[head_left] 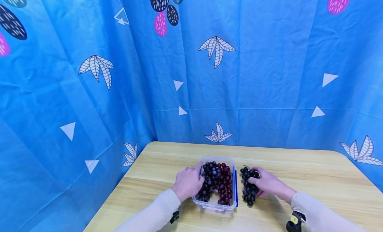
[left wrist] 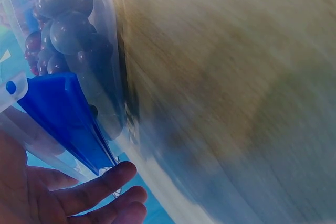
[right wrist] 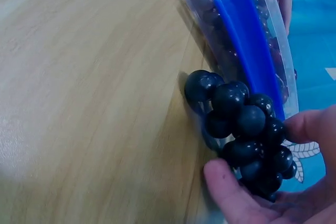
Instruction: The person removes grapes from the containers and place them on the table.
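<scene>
"What do you see first?"

"The blue curtain (head_left: 263,69), at twelve o'clock and round to ten. Under it, the wooden worktop (head_left: 314,169)."

"And on that?"

"A clear box (head_left: 213,207) near the middle, no lid over its top. Call it the centre of the dial, as the person faces it."

"Hands?"

"The left hand (head_left: 188,182) is at the box's nine o'clock side, its fingers loosely extended against the wall, curled round nothing that I can make out. The right hand (head_left: 267,182) is out at three o'clock, thumb and fingers curled round a black grape bunch (head_left: 249,188)."

"So that one isn't in?"

"No, it's on the worktop side, just beside the box. I can't tell whether its weight is on the wood."

"How far along would you call it?"

"Well along, I'd judge. Two are inside: a purple grape bunch (head_left: 209,182) towards nine o'clock, a red grape bunch (head_left: 226,182) towards three, with bare floor between them at six. The black one is the only one I see outside."

"Anything smaller?"

"A blue flap (right wrist: 249,45) on the box's three o'clock side, facing the black bunch. Nothing's fastened under it, as far as I can see."
</scene>
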{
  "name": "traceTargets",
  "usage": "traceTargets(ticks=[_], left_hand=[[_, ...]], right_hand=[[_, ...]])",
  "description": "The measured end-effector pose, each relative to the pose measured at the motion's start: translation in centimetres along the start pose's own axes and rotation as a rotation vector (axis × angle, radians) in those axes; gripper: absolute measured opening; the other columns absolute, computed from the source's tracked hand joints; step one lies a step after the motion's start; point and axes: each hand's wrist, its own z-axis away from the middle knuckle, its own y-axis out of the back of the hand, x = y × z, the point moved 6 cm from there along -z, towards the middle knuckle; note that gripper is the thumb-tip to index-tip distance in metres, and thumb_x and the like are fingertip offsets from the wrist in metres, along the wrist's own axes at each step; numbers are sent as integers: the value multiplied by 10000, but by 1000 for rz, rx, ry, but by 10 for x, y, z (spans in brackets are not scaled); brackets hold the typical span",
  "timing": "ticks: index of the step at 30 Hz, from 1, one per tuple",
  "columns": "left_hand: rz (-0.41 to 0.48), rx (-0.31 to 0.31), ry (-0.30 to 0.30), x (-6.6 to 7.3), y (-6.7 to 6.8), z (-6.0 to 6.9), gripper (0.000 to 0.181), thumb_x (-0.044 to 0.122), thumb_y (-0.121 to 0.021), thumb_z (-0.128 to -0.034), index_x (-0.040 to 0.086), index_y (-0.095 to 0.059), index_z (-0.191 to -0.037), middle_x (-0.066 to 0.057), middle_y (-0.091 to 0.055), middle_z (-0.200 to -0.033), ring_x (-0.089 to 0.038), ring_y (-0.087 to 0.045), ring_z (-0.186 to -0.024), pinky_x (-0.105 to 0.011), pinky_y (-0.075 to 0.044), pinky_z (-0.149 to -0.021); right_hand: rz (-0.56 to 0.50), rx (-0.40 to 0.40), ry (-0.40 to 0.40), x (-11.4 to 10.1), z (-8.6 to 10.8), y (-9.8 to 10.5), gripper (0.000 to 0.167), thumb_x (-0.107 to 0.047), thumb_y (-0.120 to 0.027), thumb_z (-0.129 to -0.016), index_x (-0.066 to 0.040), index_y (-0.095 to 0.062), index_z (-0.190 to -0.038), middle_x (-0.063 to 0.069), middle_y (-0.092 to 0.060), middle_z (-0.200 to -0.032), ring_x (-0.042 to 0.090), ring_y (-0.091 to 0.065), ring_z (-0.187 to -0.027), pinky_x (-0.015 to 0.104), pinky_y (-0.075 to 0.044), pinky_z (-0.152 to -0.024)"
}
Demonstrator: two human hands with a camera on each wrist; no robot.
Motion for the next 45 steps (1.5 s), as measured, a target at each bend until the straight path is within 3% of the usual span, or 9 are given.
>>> traceTargets(ticks=[3,10,16,21,26,31,36,40,45], left_hand=[[3,-5,2,0,0,0,629,299,-549,-950,127,-419,-1540,47,-466,-607,-118,-444,-550,-280,-359,-415],[-2,-16,10,0,-1,0,636,303,-552,-947,138,-414,-1545,43,-488,-625,-124,-464,-581,-279,-365,-439],[-3,-14,11,0,-1,0,633,300,-553,-945,137,-419,-1542,41,-494,-632,-132,-479,-609,-282,-367,-452],[1,-10,10,-1,0,1,636,296,-551,-945,130,-415,-1544,45,-467,-610,-126,-455,-574,-281,-360,-433],[6,0,7,-1,0,1,634,294,-551,-942,128,-421,-1540,48,-448,-593,-120,-434,-547,-279,-355,-419],[10,-4,7,0,0,1,632,289,-553,-943,129,-421,-1540,48,-450,-590,-120,-438,-550,-279,-356,-424],[11,-10,6,0,0,1,626,288,-551,-948,123,-422,-1538,45,-457,-594,-120,-444,-548,-278,-360,-426],[11,-13,7,0,0,1,625,293,-548,-951,125,-420,-1539,44,-458,-595,-117,-440,-529,-276,-364,-423],[8,-11,5,-1,0,0,627,298,-544,-950,129,-418,-1541,48,-462,-601,-114,-438,-528,-272,-365,-421]], right_hand=[[8,3,-12,-1,0,1,780,-251,-648,-932,34,-249,-1539,348,-590,-1132,276,-645,-645,399,-597,-576],[-19,6,25,0,-1,-4,741,-161,-632,-933,60,-258,-1533,481,-361,-1403,267,-670,-638,396,-600,-621],[-119,-25,63,0,-2,-10,713,-41,-588,-927,55,-242,-1543,474,-354,-1410,262,-696,-803,418,-605,-683],[-136,-35,67,4,0,-8,735,-33,-604,-905,22,-258,-1552,472,-326,-1435,276,-690,-818,420,-600,-671],[-81,-22,39,3,0,-4,721,-133,-619,-932,7,-275,-1550,479,-354,-1413,282,-707,-743,409,-605,-652],[41,0,33,-3,2,-1,699,-226,-607,-966,10,-294,-1546,460,-369,-1429,254,-665,-617,379,-589,-613],[172,25,43,-7,3,3,693,-294,-598,-982,15,-319,-1535,446,-445,-1381,250,-625,-555,351,-550,-613],[215,36,49,-7,4,5,683,-297,-608,-978,20,-341,-1521,435,-497,-1327,246,-596,-529,348,-537,-588],[206,40,41,-2,3,5,670,-270,-623,-963,23,-364,-1507,253,-659,-996,198,-540,-466,367,-522,-512]])
